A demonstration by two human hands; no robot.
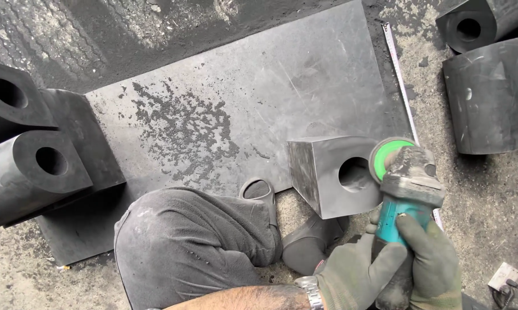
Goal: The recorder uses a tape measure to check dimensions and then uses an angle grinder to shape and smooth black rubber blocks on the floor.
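Observation:
Both of my gloved hands grip a teal angle grinder (411, 186) low in the picture. My left hand (356, 271), with a wristwatch at the cuff, wraps the grinder's body from the left. My right hand (434, 261) clasps it from the right, its thumb lying over the teal housing. The grinder's green disc (385, 156) sits at the right edge of a black rubber block (322, 172), beside the round hole (353, 174) in the block's front face. That block rests on a dark rubber sheet (241, 103).
My bent knee (184, 241) in grey trousers and a black boot (310, 241) lie just left of the block. Large holed rubber blocks (32, 166) stand at the left, others (488, 92) at the top right. A tape measure (399, 80) runs along the sheet's right edge. A white plug (503, 276) lies bottom right.

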